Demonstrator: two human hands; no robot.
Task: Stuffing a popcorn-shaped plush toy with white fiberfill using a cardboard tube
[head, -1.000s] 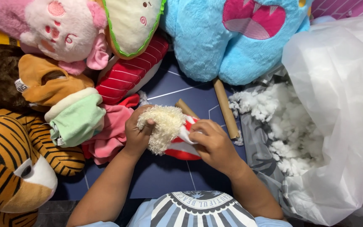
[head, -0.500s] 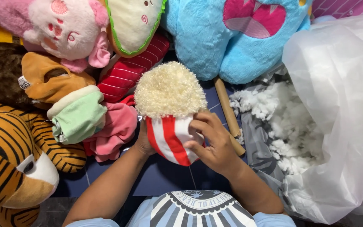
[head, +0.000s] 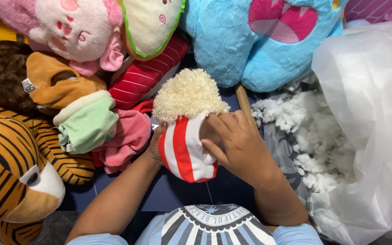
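Both hands are cradling a popcorn-shaped plush toy [head: 184, 131], red-and-white striped below with a curly cream top, and it is being held upright above the dark blue surface [head: 173, 195], right in front of the person's chest. The left hand [head: 154, 147] is tucked behind the striped side, mostly hidden, its grip seemingly wrapping the toy. The right hand [head: 237, 143] is clasping the other side, fingers [head: 218, 124] pressing into the fabric just under the fluffy top, as if feeling how full it is. Loose white stuffing [head: 309, 136] is lying in the open plastic bag [head: 368, 90] close by on the right, within easy reach. A wooden stick [head: 242, 100] is peeking out behind the toy. A tiger plush [head: 14, 154], a pink plush [head: 69, 27] and a blue monster plush [head: 255, 41] are crowding around. Compared with half a second back, the toy is sitting slightly lower and the right fingers are reaching further across the stripes.
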